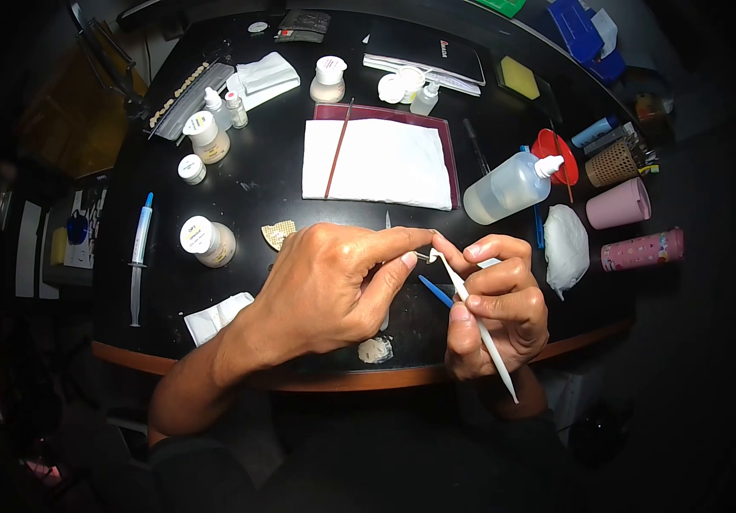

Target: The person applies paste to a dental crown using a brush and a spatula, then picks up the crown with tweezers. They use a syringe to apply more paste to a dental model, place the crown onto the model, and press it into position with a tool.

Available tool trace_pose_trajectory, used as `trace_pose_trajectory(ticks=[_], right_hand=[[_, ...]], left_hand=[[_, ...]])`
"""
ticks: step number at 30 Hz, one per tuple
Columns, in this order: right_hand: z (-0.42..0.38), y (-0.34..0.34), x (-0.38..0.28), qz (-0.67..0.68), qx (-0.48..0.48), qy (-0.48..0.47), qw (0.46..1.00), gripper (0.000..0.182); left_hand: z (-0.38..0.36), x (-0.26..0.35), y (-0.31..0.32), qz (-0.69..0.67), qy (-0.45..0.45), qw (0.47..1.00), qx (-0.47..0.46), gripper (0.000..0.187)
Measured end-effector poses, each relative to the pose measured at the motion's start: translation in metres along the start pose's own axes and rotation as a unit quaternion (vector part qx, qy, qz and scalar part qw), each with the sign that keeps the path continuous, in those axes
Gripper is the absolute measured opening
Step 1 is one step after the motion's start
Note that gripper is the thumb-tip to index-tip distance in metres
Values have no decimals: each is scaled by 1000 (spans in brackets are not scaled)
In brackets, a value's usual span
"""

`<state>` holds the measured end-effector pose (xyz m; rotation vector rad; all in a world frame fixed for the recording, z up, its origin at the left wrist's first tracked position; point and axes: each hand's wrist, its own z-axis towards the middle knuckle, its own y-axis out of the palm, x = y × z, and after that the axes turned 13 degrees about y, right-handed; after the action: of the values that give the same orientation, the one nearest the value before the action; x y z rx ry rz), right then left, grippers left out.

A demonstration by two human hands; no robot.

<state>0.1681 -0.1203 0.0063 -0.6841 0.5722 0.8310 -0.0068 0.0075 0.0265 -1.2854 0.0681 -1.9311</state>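
Observation:
My right hand (500,303) is closed around a slim white tool (489,350) with tapered ends, slanting from the fingertips down toward the table's front edge. At its upper end, between both hands, is a small whitish piece (434,255). My left hand (325,282) is closed in a pinch on a thin metallic bit right beside that piece; the fingers hide most of it. Below the right fingers lies a blue pen-like stick (434,291). A pointed blade-like tool (387,221) lies partly under my left hand. A crusty pale lump (375,349) sits near the table's edge.
A white paper sheet (385,162) with a brown brush (339,150) lies ahead. Left are powder jars (208,241) and a syringe (140,256). Right are a squeeze bottle (505,188), a red funnel-like cup (556,154), a white wad (566,248) and pink cups (618,203).

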Motion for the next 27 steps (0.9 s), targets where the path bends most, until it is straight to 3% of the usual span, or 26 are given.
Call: trace_pose_trajectory(ticks=[27], right_hand=[[1,-1,-5,-6,-7,-4,1000,24]], left_hand=[[-1,-1,-1,1,-5,1000,-5,28]])
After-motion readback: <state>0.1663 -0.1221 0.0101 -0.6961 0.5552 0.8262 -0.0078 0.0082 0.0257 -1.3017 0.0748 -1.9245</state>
